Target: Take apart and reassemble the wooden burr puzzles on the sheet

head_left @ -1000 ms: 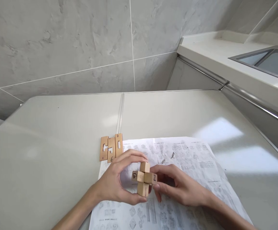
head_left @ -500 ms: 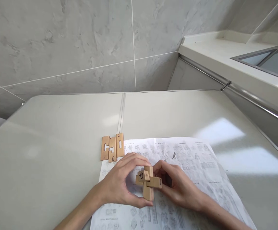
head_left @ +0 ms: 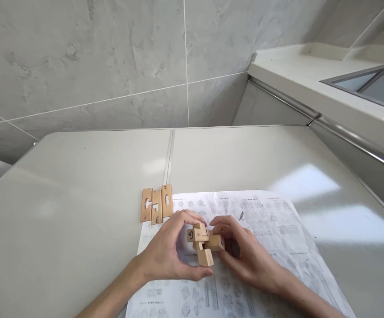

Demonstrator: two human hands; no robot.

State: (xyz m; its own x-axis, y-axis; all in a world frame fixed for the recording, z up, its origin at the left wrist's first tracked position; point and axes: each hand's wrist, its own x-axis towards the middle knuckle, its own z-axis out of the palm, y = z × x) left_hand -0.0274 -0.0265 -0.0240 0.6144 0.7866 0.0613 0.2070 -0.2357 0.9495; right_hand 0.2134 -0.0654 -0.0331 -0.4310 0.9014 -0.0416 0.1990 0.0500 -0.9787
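Note:
A wooden burr puzzle [head_left: 201, 240], made of several interlocking notched sticks with handwritten marks on their ends, is held above a printed sheet [head_left: 264, 265]. My left hand [head_left: 170, 249] curves around its left side, fingers at the top and thumb near the bottom. From the right, my right hand [head_left: 248, 256] grips it with bent fingers and thumb; part of those fingers is hidden behind the puzzle. Beyond my left hand lie three flat slotted wooden pieces [head_left: 156, 205], side by side and marked with numbers, at the sheet's upper left corner.
The sheet shows many small line drawings and rests on a pale folding table [head_left: 89, 185] with a seam down its middle. A small dark scrap [head_left: 241, 215] is on the sheet. Behind rises a grey tiled wall [head_left: 112, 57]; a white ledge [head_left: 298, 70] runs along the right.
The burr puzzle has tilted and turned in my hands, showing its stick ends at a different angle. My right fingers have shifted slightly upward. The flat pieces stay put.

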